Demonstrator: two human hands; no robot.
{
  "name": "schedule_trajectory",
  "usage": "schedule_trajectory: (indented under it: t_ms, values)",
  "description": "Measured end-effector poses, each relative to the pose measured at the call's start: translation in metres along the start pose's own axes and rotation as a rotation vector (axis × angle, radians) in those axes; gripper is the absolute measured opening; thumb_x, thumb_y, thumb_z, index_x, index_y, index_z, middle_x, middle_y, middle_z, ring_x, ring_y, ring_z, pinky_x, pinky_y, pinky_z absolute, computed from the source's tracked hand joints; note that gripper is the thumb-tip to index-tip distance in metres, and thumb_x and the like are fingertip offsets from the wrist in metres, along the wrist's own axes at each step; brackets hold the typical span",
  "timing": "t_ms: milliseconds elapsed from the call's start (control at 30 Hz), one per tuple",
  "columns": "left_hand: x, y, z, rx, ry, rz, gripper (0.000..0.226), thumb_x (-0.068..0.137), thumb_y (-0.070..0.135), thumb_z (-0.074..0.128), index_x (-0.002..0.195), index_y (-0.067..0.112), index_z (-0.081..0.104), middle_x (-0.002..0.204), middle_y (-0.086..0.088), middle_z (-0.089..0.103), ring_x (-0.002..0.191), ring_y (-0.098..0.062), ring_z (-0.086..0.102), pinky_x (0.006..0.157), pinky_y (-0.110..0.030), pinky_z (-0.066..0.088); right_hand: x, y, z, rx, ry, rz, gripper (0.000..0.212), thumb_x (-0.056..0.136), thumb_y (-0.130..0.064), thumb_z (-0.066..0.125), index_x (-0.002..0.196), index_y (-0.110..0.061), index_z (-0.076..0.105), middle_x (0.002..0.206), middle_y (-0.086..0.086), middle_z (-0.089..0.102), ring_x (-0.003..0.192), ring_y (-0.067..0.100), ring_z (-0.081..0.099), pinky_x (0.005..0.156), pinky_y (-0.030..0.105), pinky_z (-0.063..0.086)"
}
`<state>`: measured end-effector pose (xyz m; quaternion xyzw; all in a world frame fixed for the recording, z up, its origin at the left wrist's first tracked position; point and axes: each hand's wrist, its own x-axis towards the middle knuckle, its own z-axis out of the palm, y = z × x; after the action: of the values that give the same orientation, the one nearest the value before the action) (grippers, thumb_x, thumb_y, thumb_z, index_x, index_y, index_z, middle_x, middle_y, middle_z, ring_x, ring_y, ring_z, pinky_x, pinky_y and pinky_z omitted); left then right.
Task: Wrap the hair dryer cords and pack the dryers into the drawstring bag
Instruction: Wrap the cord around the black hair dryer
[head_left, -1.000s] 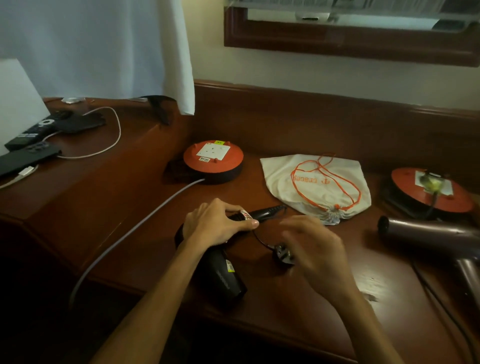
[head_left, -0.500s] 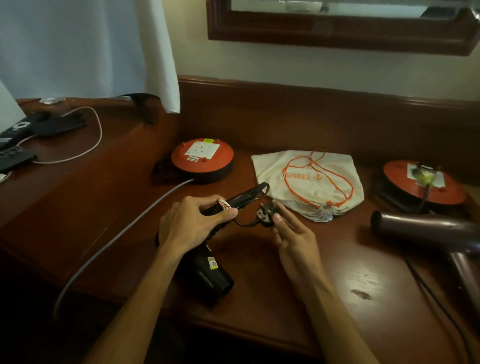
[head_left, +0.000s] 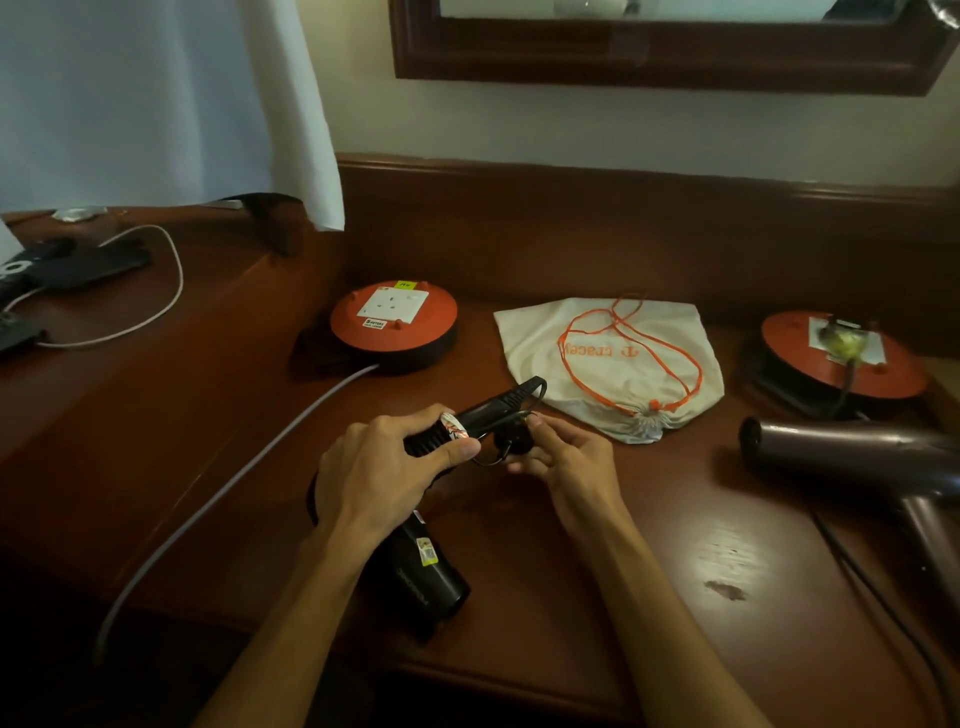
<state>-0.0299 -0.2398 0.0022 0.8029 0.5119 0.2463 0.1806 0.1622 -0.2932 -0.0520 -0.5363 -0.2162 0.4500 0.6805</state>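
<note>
A black hair dryer (head_left: 423, 574) lies on the wooden desk (head_left: 597, 561) with its barrel toward me. My left hand (head_left: 379, 478) grips its handle, where the thin black cord is wound. My right hand (head_left: 558, 454) pinches the black plug (head_left: 511, 441) right beside the handle, with a short cord loop hanging between the two hands. A white drawstring bag (head_left: 613, 364) with orange strings lies flat just beyond the hands, its mouth gathered shut. A second, brownish hair dryer (head_left: 852, 460) lies at the right, its cord running to a reel.
Two orange cable reels stand on the desk: one (head_left: 395, 325) at the back left with a grey cable trailing off the front edge, one (head_left: 841, 353) at the back right. Remotes and a white cable (head_left: 156, 291) lie on the raised left surface. A white curtain (head_left: 156, 104) hangs above.
My right hand picked the plug up off the desk and brought it to the handle. The cord loop has grown shorter. My left hand kept its grip on the dryer.
</note>
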Motion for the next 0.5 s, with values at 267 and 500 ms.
schedule_trajectory:
  t_ms: [267, 500]
  values:
    - [0.0021, -0.0019, 0.0045, 0.024, 0.006, 0.004, 0.057, 0.073, 0.082, 0.059, 0.117, 0.048, 0.069, 0.081, 0.010, 0.072, 0.074, -0.016, 0.064, 0.059, -0.029, 0.048, -0.0052, -0.0024, -0.0049, -0.147, 0.090, -0.201, 0.020, 0.093, -0.013, 0.069, 0.111, -0.005, 0.073, 0.087, 0.011, 0.079, 0.057, 0.033, 0.071, 0.059, 0.033, 0.061]
    - [0.0000, 0.0036, 0.0045, 0.056, -0.007, -0.001, 0.053, 0.074, 0.081, 0.056, 0.115, 0.049, 0.069, 0.073, 0.009, 0.068, 0.069, -0.015, 0.061, 0.056, -0.029, 0.044, -0.0006, -0.0046, -0.0098, -0.055, 0.078, -0.227, 0.024, 0.092, -0.008, 0.070, 0.115, -0.001, 0.072, 0.097, 0.015, 0.078, 0.086, 0.028, 0.076, 0.074, 0.036, 0.062]
